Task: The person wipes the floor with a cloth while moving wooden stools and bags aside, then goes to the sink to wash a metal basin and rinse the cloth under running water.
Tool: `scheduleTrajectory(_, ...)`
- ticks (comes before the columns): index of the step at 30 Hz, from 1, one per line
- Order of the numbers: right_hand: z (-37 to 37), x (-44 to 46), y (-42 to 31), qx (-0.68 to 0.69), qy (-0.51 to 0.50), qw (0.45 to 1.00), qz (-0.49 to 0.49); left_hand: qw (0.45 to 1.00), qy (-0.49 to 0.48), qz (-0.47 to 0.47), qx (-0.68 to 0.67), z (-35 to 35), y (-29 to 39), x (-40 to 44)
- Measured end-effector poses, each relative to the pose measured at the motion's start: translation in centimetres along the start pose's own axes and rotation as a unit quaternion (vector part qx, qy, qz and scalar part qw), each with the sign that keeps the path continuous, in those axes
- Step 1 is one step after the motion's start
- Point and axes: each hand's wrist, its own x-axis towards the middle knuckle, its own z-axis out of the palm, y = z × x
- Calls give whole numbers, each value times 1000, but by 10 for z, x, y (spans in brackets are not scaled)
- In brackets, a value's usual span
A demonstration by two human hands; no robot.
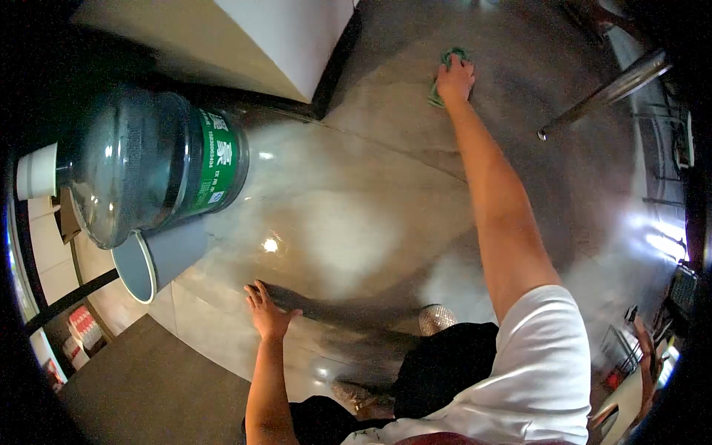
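My right hand [455,78] is stretched far forward, fingers closed over a green cloth [436,95] pressed against the shiny grey floor [348,237]. Parts of the cloth stick out above and to the left of the fingers. On the near left, my left hand [268,311] is held low with its fingers spread and nothing in it. I cannot tell whether it touches the floor. To its upper left stands a grey bin [167,256] with a pale rim, close to a large clear water bottle [141,159] with a green label.
A pale pillar [274,44] with a dark base rises at the top. A metal pole [604,96] meets the floor at the upper right. The corner of a dark board or mat [156,378] lies lower left. Chair parts [630,400] show at the lower right.
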Motion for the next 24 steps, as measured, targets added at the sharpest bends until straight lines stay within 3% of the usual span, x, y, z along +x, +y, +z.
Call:
scheduleTrajectory(2,41,8,-4,269,104,946,-150,1000,-10,-12,1,-8,7,-1)
scheduleTrajectory(4,31,-5,-58,372,168,880,-242,999,-32,-28,11,-4,6,-1)
scheduleTrajectory(6,13,-5,-115,440,212,829,-273,1000,7,9,25,5,-3,1)
scheduleTrajectory(8,47,28,-147,459,65,851,-248,1000,-10,-1,27,0,1,1)
scheduleTrajectory(9,55,20,-157,460,63,850,-249,999,-20,-5,24,-3,2,2)
scheduleTrajectory(11,57,-3,-173,332,160,913,-174,999,-20,-11,25,0,3,4)
scheduleTrajectory(14,20,-87,-160,331,89,909,-239,999,-19,-18,24,0,3,5)
scheduleTrajectory(17,6,-153,-127,379,40,855,-351,1000,-19,-15,19,-4,5,3)
scheduleTrajectory(20,-3,-148,-101,371,21,864,-339,1000,-16,-5,21,1,1,3)
scheduleTrajectory(21,2,-141,-101,325,60,902,-279,1000,-7,-4,18,5,-1,3)
scheduleTrajectory(22,18,-135,-100,325,62,902,-278,1000,-5,-3,18,6,-2,4)
scheduleTrajectory(24,50,-121,-100,32,91,906,-413,1000,-6,-4,23,8,-3,8)
